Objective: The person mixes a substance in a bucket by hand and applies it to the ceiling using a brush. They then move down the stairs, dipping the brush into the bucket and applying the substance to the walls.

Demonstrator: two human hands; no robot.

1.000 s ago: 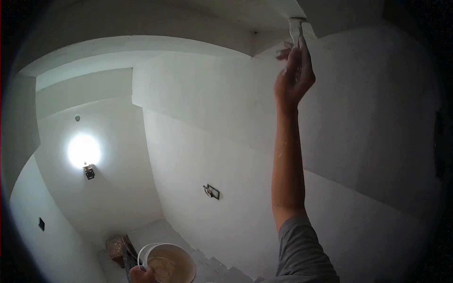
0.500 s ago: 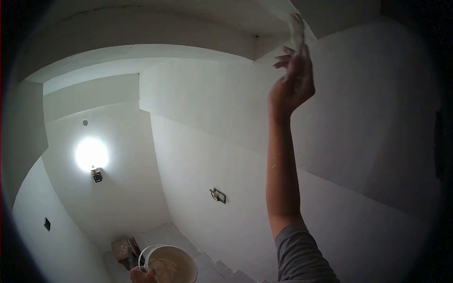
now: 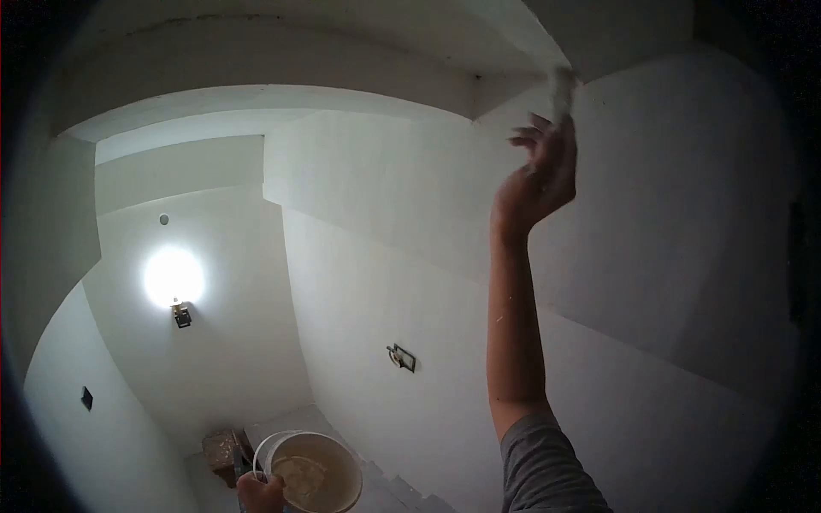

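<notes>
My right hand [image 3: 547,175] is raised high and closed on a pale paintbrush [image 3: 561,90], blurred by motion. The brush's tip is right at the corner where the wall [image 3: 410,188] meets the underside of the beam [image 3: 629,38]. Some of the fingers stick out to the left of the brush. Low in the view, my left hand [image 3: 261,493] grips a white bucket [image 3: 353,466] at its rim and handle. Pale, cloudy paint [image 3: 304,479] shows inside, with a thicker patch in the liquid.
A glowing lamp [image 3: 174,278] is fixed to the far wall, with a small round hole [image 3: 164,220] above it. Wall fittings [image 3: 402,357] and a dark switch box [image 3: 86,398] break the walls. Behind the bucket stands a brown box [image 3: 224,453], near grey steps [image 3: 402,492].
My right hand and the brush appear lower and slightly to the right. The bucket sits a little higher in view, and the whole scene has shifted slightly with my head.
</notes>
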